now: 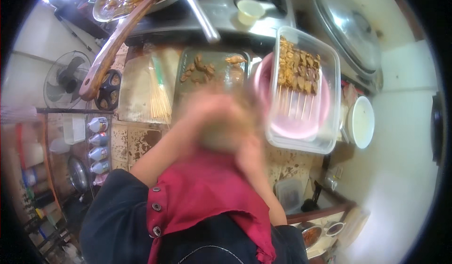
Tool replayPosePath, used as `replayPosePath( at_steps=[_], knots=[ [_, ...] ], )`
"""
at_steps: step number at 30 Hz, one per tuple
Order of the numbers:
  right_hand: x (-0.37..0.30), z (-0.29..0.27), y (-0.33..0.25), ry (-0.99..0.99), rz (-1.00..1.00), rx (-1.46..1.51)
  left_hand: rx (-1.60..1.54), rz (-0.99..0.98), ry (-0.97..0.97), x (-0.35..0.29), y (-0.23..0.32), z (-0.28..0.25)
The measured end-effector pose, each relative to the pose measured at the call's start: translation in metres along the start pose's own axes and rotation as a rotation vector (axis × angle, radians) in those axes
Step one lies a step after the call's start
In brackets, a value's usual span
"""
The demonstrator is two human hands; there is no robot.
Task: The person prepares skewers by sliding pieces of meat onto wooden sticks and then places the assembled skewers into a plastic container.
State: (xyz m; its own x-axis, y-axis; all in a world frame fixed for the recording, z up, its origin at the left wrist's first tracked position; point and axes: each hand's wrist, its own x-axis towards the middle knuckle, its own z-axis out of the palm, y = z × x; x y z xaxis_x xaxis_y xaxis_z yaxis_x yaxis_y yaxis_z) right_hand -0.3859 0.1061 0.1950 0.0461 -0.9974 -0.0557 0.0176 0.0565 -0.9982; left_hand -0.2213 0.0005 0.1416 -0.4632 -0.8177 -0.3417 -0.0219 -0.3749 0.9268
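My left hand [209, 106] and my right hand [249, 144] are close together at the near edge of a dark tray [214, 54]. Both are smeared by motion, so their fingers cannot be made out. A blurred brownish-green shape [222, 134] shows between them, too unclear to name. Brown pieces of meat [203, 68] lie in the tray's left part, with a larger piece [236, 59] at its far right. Left of the tray, a bundle of thin wooden skewers [160, 103] with a green wrapper rests on a board [134, 87]. Threaded meat skewers [299, 68] fill part of a clear plastic container [332, 99].
The container sits over a pink basin [260, 78]. A pan of sauced food [125, 3] and a long wooden handle [110, 52] reach in at the far left. A large metal lid [348, 24] and a white bowl [361, 123] stand at right. Bottles [98, 139] line the left.
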Motion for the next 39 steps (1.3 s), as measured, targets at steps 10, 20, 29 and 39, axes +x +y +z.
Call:
replayPosePath(
  at_steps=[10,20,29,39],
  knots=[
    [-0.002,-0.003,-0.002,0.122,-0.114,-0.206,0.276,0.215,-0.008,-0.016,0.028,0.038],
    [0.000,0.001,-0.001,0.165,-0.121,-0.280,0.329,0.270,0.017,-0.014,0.010,0.027],
    [0.004,0.004,0.002,0.258,-0.108,-0.351,1.019,0.437,0.280,-0.053,0.095,0.068],
    [0.006,0.004,0.003,0.267,-0.221,-0.390,0.548,0.290,0.437,-0.047,0.081,0.073]
  ],
)
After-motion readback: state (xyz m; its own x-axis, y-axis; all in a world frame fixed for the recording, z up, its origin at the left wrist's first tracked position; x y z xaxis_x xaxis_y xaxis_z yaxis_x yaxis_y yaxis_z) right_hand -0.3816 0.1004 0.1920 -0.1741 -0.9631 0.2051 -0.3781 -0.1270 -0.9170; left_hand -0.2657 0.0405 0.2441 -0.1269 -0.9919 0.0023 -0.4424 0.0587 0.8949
